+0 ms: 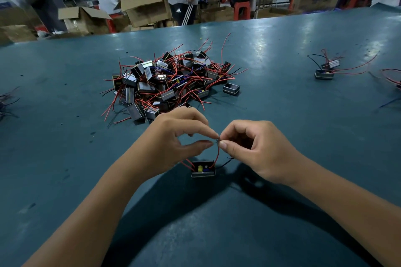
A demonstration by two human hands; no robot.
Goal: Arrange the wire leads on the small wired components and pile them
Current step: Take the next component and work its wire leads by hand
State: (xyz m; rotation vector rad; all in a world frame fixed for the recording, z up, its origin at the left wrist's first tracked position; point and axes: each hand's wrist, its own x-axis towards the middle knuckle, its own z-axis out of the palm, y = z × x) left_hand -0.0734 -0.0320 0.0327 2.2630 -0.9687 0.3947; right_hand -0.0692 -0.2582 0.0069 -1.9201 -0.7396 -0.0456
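Hands are met at the centre of the frame, just above a small black component (pixel 203 169) that is sat on the green table (pixel 303 136). Its red lead (pixel 217 155) is pinched at the tip by the left hand (pixel 173 138), thumb against forefinger, and the same tip is nipped by the right hand (pixel 256 147), so both grips are closed on that one wire. A black lead (pixel 225 162) is trailed off to the right. Further up, a big tangled pile (pixel 171 82) is heaped; two more pieces (pixel 325 70) are parked at the right.
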